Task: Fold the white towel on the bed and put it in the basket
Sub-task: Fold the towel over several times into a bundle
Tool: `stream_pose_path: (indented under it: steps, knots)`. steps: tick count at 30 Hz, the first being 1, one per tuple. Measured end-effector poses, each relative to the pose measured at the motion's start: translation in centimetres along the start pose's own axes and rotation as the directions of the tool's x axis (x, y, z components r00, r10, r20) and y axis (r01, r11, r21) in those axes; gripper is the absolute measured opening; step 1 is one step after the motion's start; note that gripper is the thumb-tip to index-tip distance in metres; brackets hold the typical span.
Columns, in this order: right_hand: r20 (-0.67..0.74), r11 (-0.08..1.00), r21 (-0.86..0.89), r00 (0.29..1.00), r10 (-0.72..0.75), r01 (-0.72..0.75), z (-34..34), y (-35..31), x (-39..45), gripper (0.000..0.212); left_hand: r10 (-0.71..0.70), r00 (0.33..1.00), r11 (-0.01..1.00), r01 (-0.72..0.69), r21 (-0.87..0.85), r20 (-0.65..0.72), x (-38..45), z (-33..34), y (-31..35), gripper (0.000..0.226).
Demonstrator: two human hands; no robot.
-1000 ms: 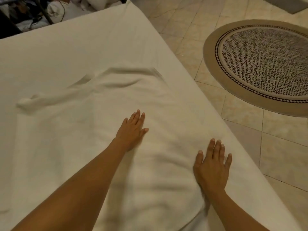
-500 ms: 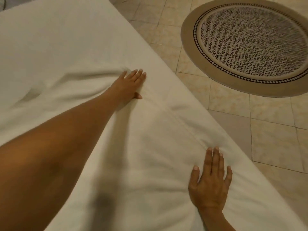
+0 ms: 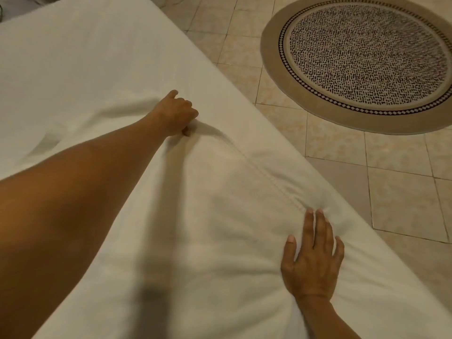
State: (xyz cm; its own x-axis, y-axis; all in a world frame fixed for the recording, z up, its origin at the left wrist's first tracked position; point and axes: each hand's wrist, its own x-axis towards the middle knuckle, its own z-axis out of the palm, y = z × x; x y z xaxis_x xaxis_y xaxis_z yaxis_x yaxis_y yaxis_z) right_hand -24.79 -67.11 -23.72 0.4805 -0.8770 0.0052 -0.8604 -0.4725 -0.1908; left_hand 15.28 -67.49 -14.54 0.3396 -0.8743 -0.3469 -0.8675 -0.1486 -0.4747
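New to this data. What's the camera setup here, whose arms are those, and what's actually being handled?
There is no robot: a person works bare-handed, and the single wide-angle camera sits on their head, looking forward and down, so both arms reach into the picture from below.

The surface is a bed covered in white. On it lies the white towel, spread out; its hemmed edge runs diagonally between the two hands.

The left hand is stretched far out, fingers curled, and seems to pinch the towel's far corner. The right hand lies flat and open near the hem, pressing the cloth down.

Beside the bed is a tiled floor with a round patterned rug. No basket is in view.
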Motion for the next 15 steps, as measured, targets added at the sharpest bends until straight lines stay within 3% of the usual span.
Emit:
stream_pose_path:
  steps: [8, 12, 15]
  knots:
    - [0.004, 1.0, 0.01, 1.0, 0.012, -0.012, -0.2, -0.1, 0.0, 0.066, 0.023, 0.999, 1.0, -0.023, 0.001, -0.038, -0.7, 0.3, 0.4, 0.029]
    - [-0.002, 1.0, 0.018, 1.0, 0.016, -0.015, -0.3, -0.1, 0.1, 0.066, -0.04, 0.998, 0.986, 0.046, -0.162, 0.043, -1.2, 0.0, 0.1, 0.031]
    - [0.001, 0.999, 0.026, 1.0, 0.019, -0.019, -0.4, -0.1, 0.0, 0.066, -0.085, 0.996, 0.967, 0.079, -0.242, -0.013, -1.8, 1.1, 0.3, 0.022]
